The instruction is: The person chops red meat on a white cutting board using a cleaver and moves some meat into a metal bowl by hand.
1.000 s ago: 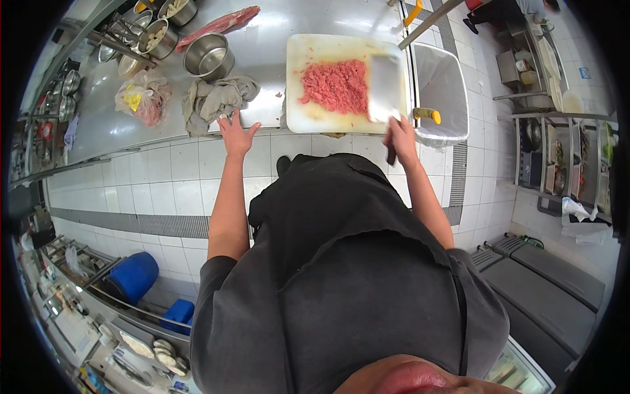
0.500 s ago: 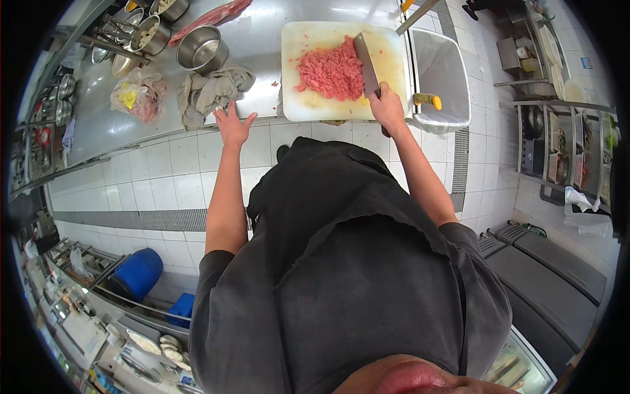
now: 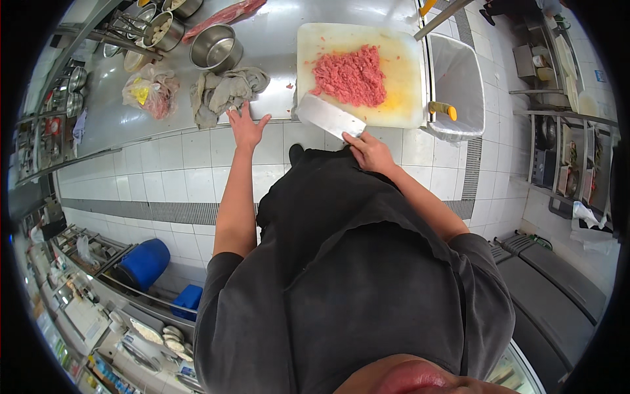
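My right hand (image 3: 371, 152) grips a cleaver (image 3: 330, 117) by its handle end. The broad blade lies turned to the left, over the near left edge of a white cutting board (image 3: 400, 59). Pink minced meat (image 3: 350, 75) is heaped in the middle of the board, with small bits scattered round it. At the table's front edge, my left hand (image 3: 247, 126) has its fingers spread, holding nothing. Its fingertips reach the edge just below a crumpled grey cloth (image 3: 226, 92); whether they touch the cloth I cannot tell.
Left of the cloth lies a plastic bag of meat (image 3: 152, 95). Behind it stand a steel pot (image 3: 216, 48), a long strip of raw meat (image 3: 223, 18) and more pots. A lined bin (image 3: 458, 85) adjoins the board's right side, where a yellow-handled tool (image 3: 443, 109) sits.
My right hand has brought the cleaver from the meat's right side to the board's near left edge, swinging the blade leftward. My left hand stays by the cloth. The whole view has shifted slightly.
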Motion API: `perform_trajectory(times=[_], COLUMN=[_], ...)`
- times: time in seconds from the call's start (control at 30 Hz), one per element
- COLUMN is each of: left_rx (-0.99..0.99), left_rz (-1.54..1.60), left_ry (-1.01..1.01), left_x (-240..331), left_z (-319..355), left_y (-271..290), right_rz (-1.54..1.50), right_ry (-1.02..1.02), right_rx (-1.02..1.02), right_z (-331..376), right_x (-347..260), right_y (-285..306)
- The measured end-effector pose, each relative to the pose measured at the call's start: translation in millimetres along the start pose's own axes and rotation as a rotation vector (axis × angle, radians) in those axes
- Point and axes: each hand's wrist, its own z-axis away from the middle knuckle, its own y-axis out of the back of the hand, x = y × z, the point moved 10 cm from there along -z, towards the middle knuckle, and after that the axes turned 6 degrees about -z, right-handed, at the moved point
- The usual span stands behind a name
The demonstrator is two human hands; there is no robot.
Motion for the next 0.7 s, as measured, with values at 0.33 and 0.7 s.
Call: perform_trajectory(times=[0.33,0.7], left_rx=[-0.003,0.007], left_rz=[-0.009,0.013], left_ry=[-0.010,0.006], left_x=[4,1], left_z=[0,-1], left_y=[0,1], right_rz=[-0.213,-1.201], right_ry=[-0.215,-0.725], right_rx=[0.237,0.580], right_z=[-96,-19], right_x=[18,103], right_y=[-32,13])
